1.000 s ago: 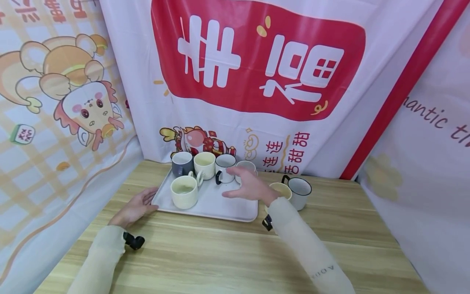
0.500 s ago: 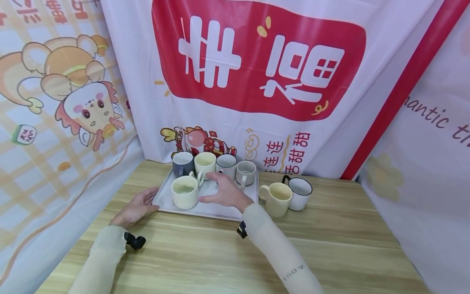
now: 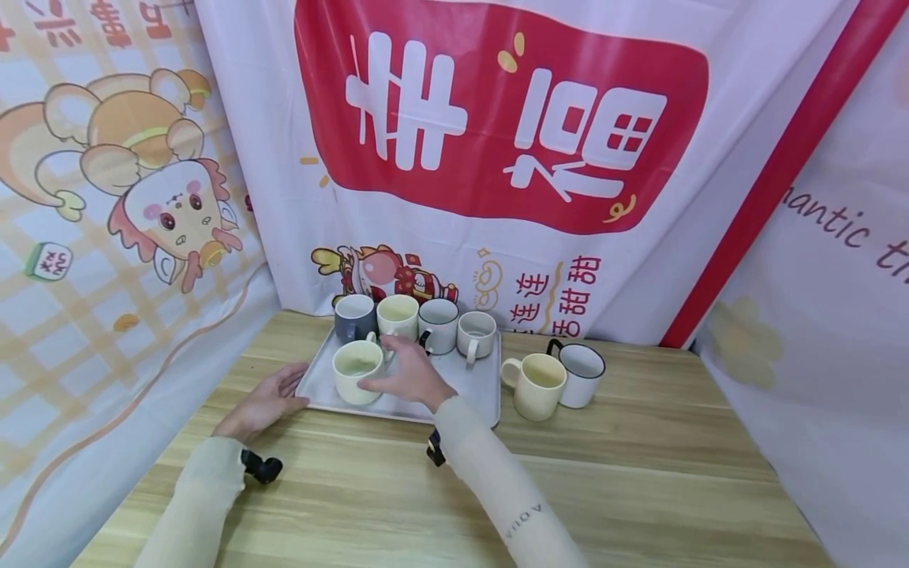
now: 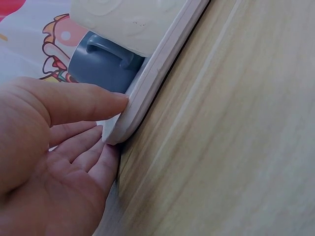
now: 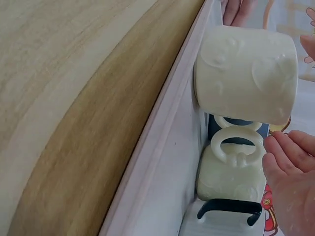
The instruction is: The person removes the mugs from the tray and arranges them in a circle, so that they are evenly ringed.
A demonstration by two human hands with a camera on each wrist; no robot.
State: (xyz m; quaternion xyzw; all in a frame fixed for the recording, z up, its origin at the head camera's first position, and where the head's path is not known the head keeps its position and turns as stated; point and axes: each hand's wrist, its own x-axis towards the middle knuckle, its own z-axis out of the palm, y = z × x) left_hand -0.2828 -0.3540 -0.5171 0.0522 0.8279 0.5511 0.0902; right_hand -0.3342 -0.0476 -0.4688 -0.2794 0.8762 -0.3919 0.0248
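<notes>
A white tray lies on the table with several mugs on it. My left hand is at its near left corner, thumb on the rim and fingers against the outer side, as the left wrist view shows close up. At the front left of the tray stands a pale cream mug, its ring handle towards the back. Over this mug is my right hand, thumb and fingers spread about its right side and rim. The right wrist view shows the fingertips apart from the cream mug's wall.
Along the tray's back stand a dark blue mug, another cream mug, a black-handled white mug and a small off-white mug. Right of the tray, a yellowish mug and a black-rimmed white mug stand on the table.
My right hand has moved left across the tray from the small off-white mug to the front cream mug. My left hand stays at the tray's corner.
</notes>
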